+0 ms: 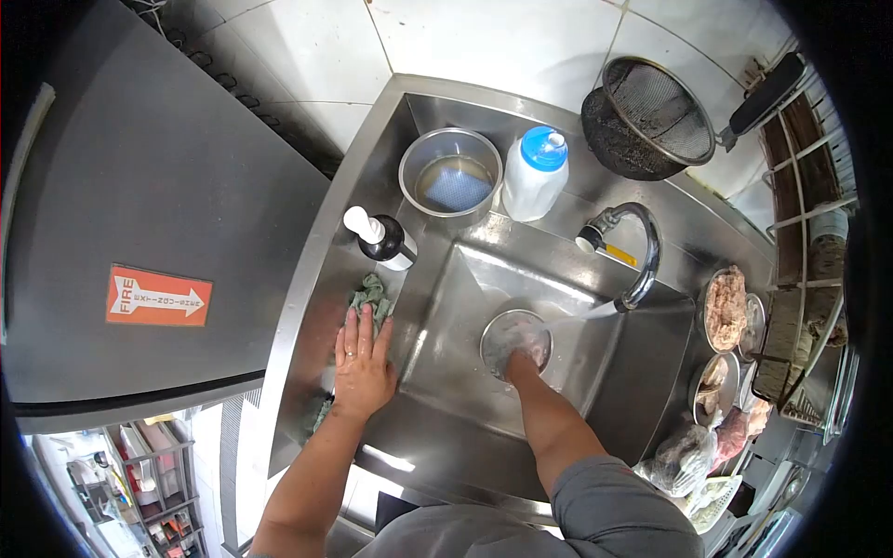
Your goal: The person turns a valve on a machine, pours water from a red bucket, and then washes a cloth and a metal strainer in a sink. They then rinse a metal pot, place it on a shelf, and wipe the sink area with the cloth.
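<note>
My left hand (363, 370) lies flat on the steel counter left of the sink, fingers stretched out. Its fingertips touch a crumpled green cloth (370, 296). My right hand (523, 361) reaches down into a round metal bowl (485, 354) on the floor of the sink (446, 372). Its fingers are blurred among water and something pale pinkish that I cannot make out. From the curved faucet (648, 251) at the right, water runs toward the bowl. A dark pump bottle (389, 244) with a white top stands just beyond the cloth.
Behind the sink stand a metal pot (406, 181) holding liquid and a blue sponge, and a white bottle (533, 191) with a blue cap. A mesh strainer (656, 112) leans at the back right. Bowls of raw-looking meat (726, 312) line the right edge. A grey cabinet (167, 205) stands left.
</note>
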`<action>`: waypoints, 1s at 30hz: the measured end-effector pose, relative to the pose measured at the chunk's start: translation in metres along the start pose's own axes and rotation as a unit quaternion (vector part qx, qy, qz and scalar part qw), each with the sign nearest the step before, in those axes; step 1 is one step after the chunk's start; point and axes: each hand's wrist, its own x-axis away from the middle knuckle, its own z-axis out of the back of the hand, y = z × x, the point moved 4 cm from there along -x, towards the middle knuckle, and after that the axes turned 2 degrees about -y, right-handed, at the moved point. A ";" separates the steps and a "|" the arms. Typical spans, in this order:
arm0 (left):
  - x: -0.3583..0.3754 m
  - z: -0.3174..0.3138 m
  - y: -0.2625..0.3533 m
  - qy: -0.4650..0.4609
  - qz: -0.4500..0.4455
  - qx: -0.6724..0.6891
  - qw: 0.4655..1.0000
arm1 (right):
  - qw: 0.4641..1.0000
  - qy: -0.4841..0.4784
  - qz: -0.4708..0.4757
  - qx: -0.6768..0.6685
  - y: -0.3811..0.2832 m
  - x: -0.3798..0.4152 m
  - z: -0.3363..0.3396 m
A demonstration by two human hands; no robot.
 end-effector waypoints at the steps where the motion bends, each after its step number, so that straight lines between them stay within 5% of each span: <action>1: 0.000 0.004 0.000 0.003 -0.004 0.013 1.000 | 0.998 -0.009 0.045 0.041 -0.005 -0.002 0.004; 3: 0.004 0.014 0.002 0.023 0.019 0.058 0.998 | 0.984 -0.024 0.128 0.122 -0.013 0.005 0.018; 6: 0.012 0.026 0.008 0.063 0.025 0.094 0.993 | 0.990 0.067 0.065 -0.101 -0.009 0.032 0.066; 9: 0.024 0.024 0.012 0.103 0.031 0.117 0.987 | 0.846 0.025 0.022 -0.531 0.022 0.059 0.111; 12: 0.029 0.024 0.021 0.133 0.009 0.121 0.984 | 0.733 0.072 0.128 -0.665 0.038 0.083 0.139; 18: 0.021 0.041 0.068 0.151 -0.120 0.200 0.960 | 0.711 0.189 0.180 -0.652 0.018 0.165 0.226; 21: -0.007 0.033 0.109 0.109 -0.180 0.314 0.926 | 0.762 0.200 0.168 -0.592 0.017 0.186 0.254; 24: -0.043 0.032 0.155 0.070 -0.187 0.441 0.875 | 0.707 0.191 0.171 -0.659 -0.013 0.245 0.306; 27: -0.077 0.034 0.204 -0.057 -0.139 0.576 0.803 | 0.707 0.131 0.204 -0.665 -0.023 0.261 0.319; 28: -0.087 0.036 0.214 -0.120 -0.113 0.603 0.780 | 0.631 0.116 0.225 -0.733 -0.023 0.261 0.317; 30: -0.102 0.027 0.222 -0.228 -0.085 0.576 0.780 | 0.586 0.119 0.253 -0.760 -0.020 0.278 0.322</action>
